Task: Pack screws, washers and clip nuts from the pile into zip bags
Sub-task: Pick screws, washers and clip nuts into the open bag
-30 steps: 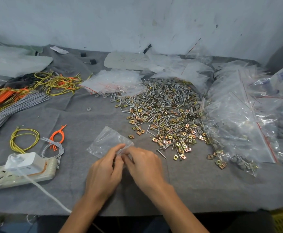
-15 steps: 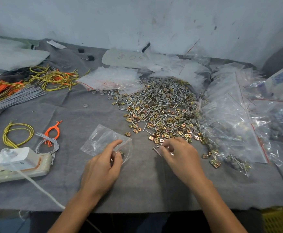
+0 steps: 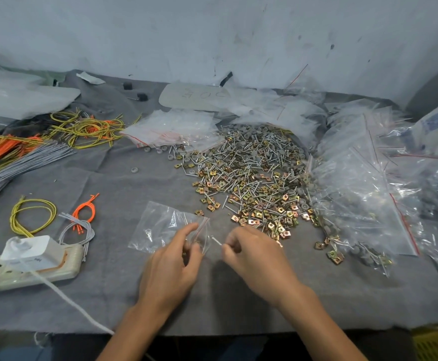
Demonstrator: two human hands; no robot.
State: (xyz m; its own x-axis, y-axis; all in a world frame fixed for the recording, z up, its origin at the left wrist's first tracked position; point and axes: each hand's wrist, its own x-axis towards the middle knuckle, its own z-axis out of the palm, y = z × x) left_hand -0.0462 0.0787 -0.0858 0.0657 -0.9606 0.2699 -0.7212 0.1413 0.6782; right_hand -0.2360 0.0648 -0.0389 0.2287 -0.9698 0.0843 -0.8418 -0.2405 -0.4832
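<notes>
- Right now 1 screw (image 3: 216, 241) sits pinched in the right hand (image 3: 257, 259) grip, its tip just beside the zip bag (image 3: 166, 225) mouth.
- Left hand (image 3: 172, 267) grip pinches that mouth, low on the desk (image 3: 134, 183).
- Likely risk: the limp film could fold shut, so the screw snags or drops.
- The pile (image 3: 251, 178) lies near, beyond the right hand.

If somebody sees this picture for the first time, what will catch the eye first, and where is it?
First, the big glittering pile of screws, washers and brass-coloured clip nuts spread over the grey cloth, centre right. In front of it, the left hand holds a clear zip bag while the right hand pinches a screw beside the bag's mouth. Yellow and orange wires lie at the back left.
</notes>
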